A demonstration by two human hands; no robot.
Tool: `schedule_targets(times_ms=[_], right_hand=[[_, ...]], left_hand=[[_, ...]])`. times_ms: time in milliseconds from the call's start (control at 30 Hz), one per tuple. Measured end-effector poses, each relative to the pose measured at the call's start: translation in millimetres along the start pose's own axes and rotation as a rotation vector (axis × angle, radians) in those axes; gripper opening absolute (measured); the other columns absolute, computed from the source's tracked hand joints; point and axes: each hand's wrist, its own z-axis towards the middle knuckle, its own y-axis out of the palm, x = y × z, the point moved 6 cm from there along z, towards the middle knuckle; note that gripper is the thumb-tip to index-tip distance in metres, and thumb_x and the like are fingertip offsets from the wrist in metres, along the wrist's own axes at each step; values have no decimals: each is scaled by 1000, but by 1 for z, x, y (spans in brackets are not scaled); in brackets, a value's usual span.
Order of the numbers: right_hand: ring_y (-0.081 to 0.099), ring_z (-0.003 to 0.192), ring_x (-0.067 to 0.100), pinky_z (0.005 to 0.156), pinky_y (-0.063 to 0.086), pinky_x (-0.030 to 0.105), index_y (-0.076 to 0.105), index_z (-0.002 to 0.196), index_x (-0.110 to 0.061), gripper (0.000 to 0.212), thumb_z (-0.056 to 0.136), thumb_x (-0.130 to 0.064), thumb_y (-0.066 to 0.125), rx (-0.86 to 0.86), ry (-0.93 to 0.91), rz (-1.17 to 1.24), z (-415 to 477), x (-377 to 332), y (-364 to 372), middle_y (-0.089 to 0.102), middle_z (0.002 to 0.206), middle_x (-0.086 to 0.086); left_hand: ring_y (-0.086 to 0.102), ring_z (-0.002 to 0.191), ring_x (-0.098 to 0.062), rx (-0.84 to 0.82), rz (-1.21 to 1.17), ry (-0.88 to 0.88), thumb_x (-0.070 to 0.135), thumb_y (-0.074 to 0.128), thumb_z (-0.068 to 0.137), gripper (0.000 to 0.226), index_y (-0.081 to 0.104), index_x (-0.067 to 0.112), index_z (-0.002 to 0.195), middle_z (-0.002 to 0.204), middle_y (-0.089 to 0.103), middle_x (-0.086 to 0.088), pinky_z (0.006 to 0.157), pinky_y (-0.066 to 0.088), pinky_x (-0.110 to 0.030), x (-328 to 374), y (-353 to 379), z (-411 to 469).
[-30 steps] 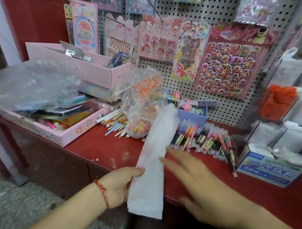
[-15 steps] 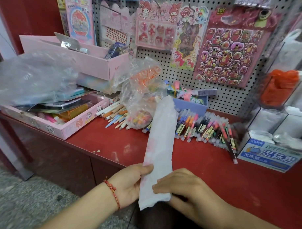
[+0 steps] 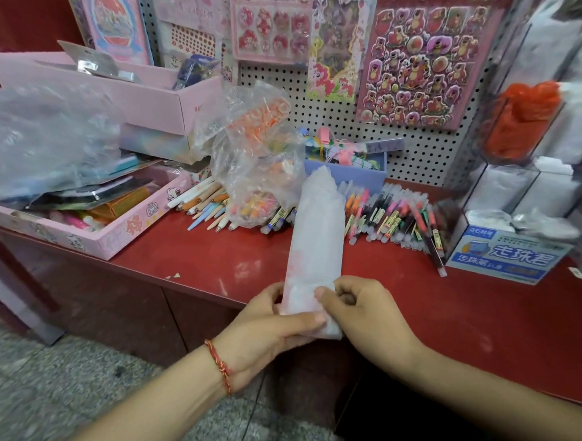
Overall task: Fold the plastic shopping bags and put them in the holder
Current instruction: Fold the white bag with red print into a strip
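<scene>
A stationery shop: sticker sheets (image 3: 419,64) on pegboard (image 3: 412,146), pens (image 3: 391,216).

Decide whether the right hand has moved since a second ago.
Yes. The right hand moved left, away from the blue-and-white box, onto the folded bag.

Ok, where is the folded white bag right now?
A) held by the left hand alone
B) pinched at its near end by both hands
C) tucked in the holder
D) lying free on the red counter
B: the left hand and right hand both pinch the near end of the white bag, while its far end stretches out over the pens.
</scene>
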Motion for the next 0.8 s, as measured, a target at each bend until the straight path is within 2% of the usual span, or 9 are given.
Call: schedule_targets(times_ms=[100,167,267,333,400,467,533,700,800], right_hand=[[24,47,12,47,21,26,29,56,-15,46,90,-26,58,43,-21,-102,-3,-1,-2,28,42,-5],[28,47,13,49,25,26,35,59,-19,39,90,-28,57,47,-22,-156,-3,1,-2,34,44,-6],[44,60,9,61,40,31,53,92,-21,5,92,-25,56,38,-1,-202,-3,4,-4,46,61,-11],[50,78,10,72,45,32,52,110,-19,20,91,-14,53,65,-100,-303,-6,-4,-9,51,82,-13],[51,98,14,86,44,34,48,119,-15,35,85,-10,52,53,-420,-434,-14,-22,-13,54,106,-3],[46,118,17,101,33,31,41,129,-15,48,84,-25,52,-129,-635,-560,-27,-26,-4,53,127,3],[40,130,14,108,26,32,36,137,-14,59,85,-38,49,-302,-687,-703,-28,-15,6,50,137,1],[58,117,17,105,38,34,61,121,-11,34,95,-19,40,-286,-880,-716,-21,-12,6,63,125,4],[58,116,17,101,42,35,66,115,-11,46,103,-21,23,-297,-981,-644,-31,-26,4,64,123,2]], left_hand=[[69,94,-26,58,-8,11,0,55,87,24,60,-2,110,103,70,-18,78,58,-33,-3,1,2],[70,86,-23,78,-38,-15,1,50,91,19,63,-2,103,99,71,-18,73,59,-31,-5,1,3],[71,79,-20,115,-43,-36,3,49,92,18,65,-1,99,97,71,-16,68,59,-29,-6,1,5],[71,75,-19,138,-49,-51,3,50,92,17,65,-2,97,93,72,-16,63,59,-28,-7,1,6],[71,72,-21,143,-86,-77,2,50,92,16,65,-3,96,89,72,-17,59,58,-28,-6,1,6],[71,71,-22,123,-134,-86,0,48,91,18,65,-5,97,86,72,-18,58,58,-29,-4,4,5],[71,73,-23,91,-176,-105,-2,44,92,22,64,-6,100,90,72,-18,61,59,-30,-3,7,3],[69,62,-23,30,-345,-194,-1,43,80,30,62,-8,103,83,69,-17,53,58,-30,2,9,0],[65,58,-21,-31,-337,-266,12,55,77,27,68,-5,92,75,66,-12,50,55,-26,2,13,-3]])
